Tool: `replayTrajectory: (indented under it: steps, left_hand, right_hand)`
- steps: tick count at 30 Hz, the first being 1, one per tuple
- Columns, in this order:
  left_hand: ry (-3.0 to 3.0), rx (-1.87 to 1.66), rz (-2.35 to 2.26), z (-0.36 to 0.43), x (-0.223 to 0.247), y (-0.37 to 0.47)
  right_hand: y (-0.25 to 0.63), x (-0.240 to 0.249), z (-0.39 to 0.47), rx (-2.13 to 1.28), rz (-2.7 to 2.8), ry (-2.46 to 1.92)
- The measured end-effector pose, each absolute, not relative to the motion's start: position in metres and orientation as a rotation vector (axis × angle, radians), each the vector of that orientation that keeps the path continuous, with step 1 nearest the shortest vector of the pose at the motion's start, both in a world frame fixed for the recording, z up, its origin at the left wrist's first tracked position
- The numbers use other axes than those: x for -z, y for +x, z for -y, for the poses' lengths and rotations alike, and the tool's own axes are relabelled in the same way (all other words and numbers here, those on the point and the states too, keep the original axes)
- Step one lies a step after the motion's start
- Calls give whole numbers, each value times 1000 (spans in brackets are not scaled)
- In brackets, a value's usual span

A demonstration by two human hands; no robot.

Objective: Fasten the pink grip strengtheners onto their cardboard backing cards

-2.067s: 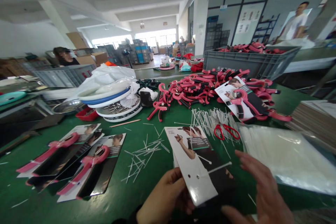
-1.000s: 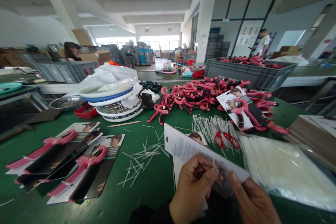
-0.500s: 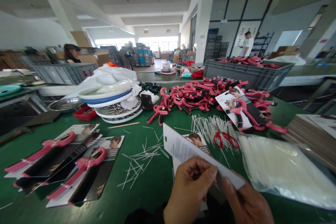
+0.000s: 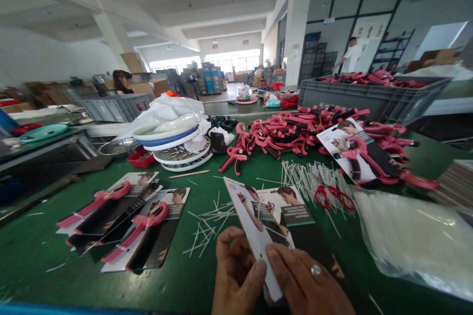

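A printed backing card (image 4: pixel 254 221) stands tilted between my two hands, its picture side now showing. My left hand (image 4: pixel 238 273) is closed on the card's lower left edge, thumb in front. My right hand (image 4: pixel 308 280), with a ring on one finger, presses its fingers on the card's lower right part. Behind it another printed card (image 4: pixel 295 206) lies on the green table (image 4: pixel 177 285). Loose white ties (image 4: pixel 210 224) are scattered left of the held card. On the left lie cards with pink and black hand grips (image 4: pixel 148 226) attached.
A heap of pink grips (image 4: pixel 281 133) lies behind, near a grey crate (image 4: pixel 373 101). Red-handled scissors (image 4: pixel 334 197) rest on bundled ties (image 4: pixel 310 177). A clear bag (image 4: pixel 410 241) is at right, stacked white basins (image 4: pixel 166 133) at left. Two people are in the background.
The held card has turned from its text side to its picture side. My left hand has moved left and down its edge; my right hand now lies over its face. The view has shifted.
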State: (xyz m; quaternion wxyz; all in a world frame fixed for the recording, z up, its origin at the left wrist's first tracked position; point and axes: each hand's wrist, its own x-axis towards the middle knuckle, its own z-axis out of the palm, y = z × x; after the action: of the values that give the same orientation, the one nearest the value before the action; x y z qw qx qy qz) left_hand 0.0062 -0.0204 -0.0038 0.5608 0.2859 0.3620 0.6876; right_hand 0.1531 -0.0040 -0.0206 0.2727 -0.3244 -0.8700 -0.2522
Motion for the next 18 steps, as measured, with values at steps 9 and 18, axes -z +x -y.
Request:
replayTrajectory:
  steps: [9,18]
  left_hand:
    - [783,-1476,-1275,12,37,-31]
    - [1021,-1207,-1081,-13,38,-13]
  right_hand:
    - [155,35,-5,486,2329,-1105]
    - [197,45,-9,519,2272,-1113]
